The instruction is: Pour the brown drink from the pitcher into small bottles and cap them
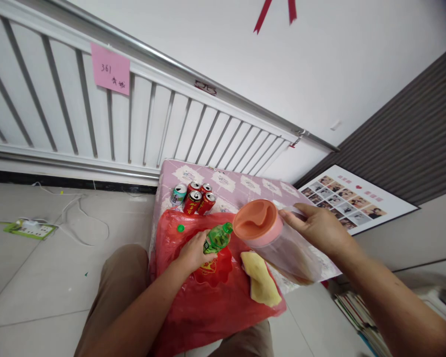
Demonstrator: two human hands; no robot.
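My left hand (194,252) is wrapped round a green plastic bottle (218,238), which tilts to the right with its uncapped mouth up. In my right hand (318,228) is the handle of a clear pitcher (286,255) with an orange lid (258,220). The pitcher leans so that its lid faces the bottle's mouth, and some brownish liquid lies low inside it. Below the bottle sits a red scalloped tray (223,270), partly hidden by my left hand. A green bottle cap (180,228) lies to the left, and a folded yellow cloth (260,280) to the right.
Several opened drink cans (194,202) stand towards the back of the table. A red plastic sheet (215,317) covers its near part over a patterned cloth (241,183). Behind is a white radiator (178,124). A power strip (29,229) with cables lies on the floor.
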